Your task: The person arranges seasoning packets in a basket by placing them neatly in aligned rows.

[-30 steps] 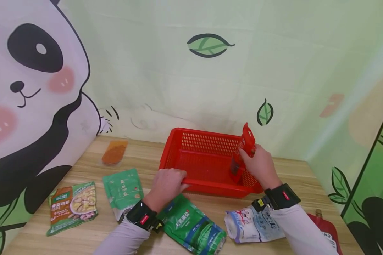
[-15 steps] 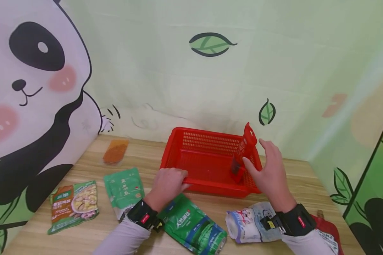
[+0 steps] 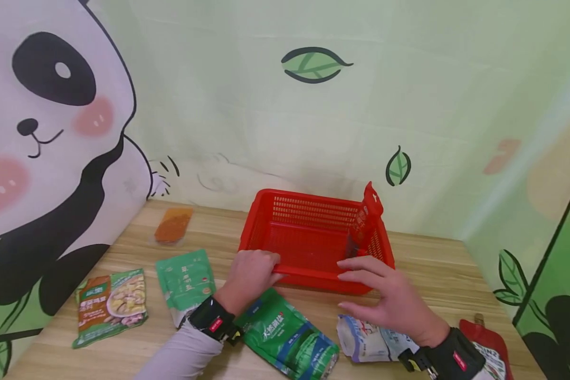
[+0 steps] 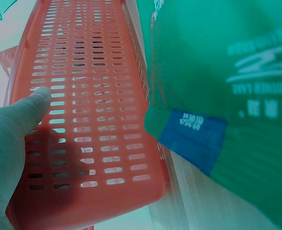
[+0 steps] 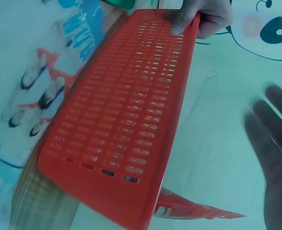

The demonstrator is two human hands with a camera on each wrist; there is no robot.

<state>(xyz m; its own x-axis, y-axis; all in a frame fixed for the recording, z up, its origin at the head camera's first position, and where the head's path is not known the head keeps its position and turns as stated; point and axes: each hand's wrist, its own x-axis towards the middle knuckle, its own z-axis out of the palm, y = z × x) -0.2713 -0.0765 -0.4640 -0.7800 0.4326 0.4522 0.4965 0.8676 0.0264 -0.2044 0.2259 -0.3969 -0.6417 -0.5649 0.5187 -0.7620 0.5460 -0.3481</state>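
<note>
My left hand point(image 3: 253, 270) grips the near rim of a red plastic basket point(image 3: 309, 282) at its front left corner. In the left wrist view the thumb point(image 4: 33, 108) presses the slotted basket wall. A red packet point(image 3: 364, 216) stands upright inside the basket at its right end. My right hand point(image 3: 390, 295) holds nothing; its fingers are spread, in front of the basket's right corner and above a white and blue pouch point(image 3: 356, 338), which it partly hides. Beside my left wrist lies a green and blue pouch point(image 3: 287, 335).
A light green packet point(image 3: 186, 279) and a brown and green food packet point(image 3: 111, 306) lie on the left. Behind them is a flat orange packet point(image 3: 173, 224). A red spouted pouch point(image 3: 485, 343) lies at the right. A panda-printed cloth point(image 3: 209, 105) stands behind the wooden table point(image 3: 427, 258).
My right hand has let go of the red packet, which stays standing in the basket. The hand has moved back toward me, over the white and blue pouch. My left hand keeps its place.
</note>
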